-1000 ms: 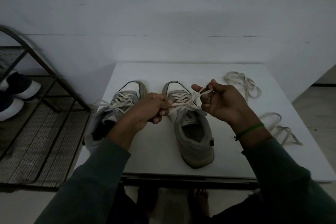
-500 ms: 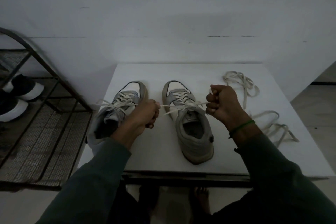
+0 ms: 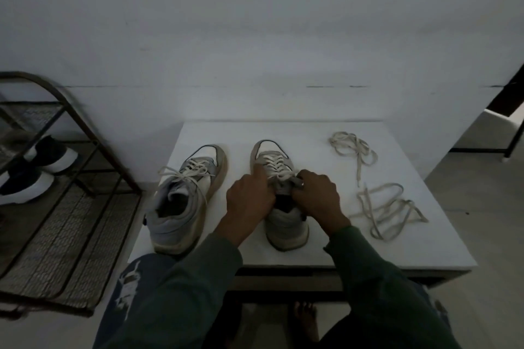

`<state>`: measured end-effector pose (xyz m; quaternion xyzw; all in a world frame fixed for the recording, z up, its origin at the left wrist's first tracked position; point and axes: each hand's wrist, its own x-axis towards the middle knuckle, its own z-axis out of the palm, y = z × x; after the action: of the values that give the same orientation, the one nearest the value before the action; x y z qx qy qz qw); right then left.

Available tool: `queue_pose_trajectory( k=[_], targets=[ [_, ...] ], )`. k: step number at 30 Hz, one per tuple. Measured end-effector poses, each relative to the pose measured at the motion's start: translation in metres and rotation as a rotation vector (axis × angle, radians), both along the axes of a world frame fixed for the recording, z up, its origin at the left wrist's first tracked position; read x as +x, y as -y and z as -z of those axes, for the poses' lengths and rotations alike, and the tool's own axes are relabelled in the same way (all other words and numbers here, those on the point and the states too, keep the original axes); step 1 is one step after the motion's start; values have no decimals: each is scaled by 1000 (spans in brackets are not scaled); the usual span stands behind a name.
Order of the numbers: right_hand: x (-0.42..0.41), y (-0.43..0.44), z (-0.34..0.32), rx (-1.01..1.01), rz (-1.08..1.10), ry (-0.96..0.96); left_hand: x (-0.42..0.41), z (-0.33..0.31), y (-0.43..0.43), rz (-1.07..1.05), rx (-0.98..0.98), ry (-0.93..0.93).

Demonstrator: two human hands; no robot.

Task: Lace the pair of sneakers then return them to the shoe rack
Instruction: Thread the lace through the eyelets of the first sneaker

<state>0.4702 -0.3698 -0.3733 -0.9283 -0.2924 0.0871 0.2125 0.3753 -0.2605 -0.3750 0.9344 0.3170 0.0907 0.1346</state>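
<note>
Closely, left hand [image 3: 249, 199] and right hand [image 3: 318, 196] grip flat-laced sneaker [image 3: 285, 225].

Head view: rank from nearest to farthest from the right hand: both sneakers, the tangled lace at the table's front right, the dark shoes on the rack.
1. Right sneaker: under the right hand, touching.
2. Tangled lace: just to its right.
3. Left sneaker: across, past the left hand.
4. Dark shoes: far left, on the rack.

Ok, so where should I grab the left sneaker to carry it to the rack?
Probably grip the left sneaker by its heel collar, from above: it stands upright, heel toward you, opening unobstructed, while loose lace ends trail over the front.
</note>
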Motion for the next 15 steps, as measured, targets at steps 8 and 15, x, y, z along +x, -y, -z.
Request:
queue_pose_trajectory(
  k=[8, 15],
  targets=[
    [0, 11, 9, 181, -4, -92, -9, 13, -9, 44, -40, 11],
    [57, 84, -2, -146, 60, -224, -7, 13, -8, 60, 23, 11]
  ],
)
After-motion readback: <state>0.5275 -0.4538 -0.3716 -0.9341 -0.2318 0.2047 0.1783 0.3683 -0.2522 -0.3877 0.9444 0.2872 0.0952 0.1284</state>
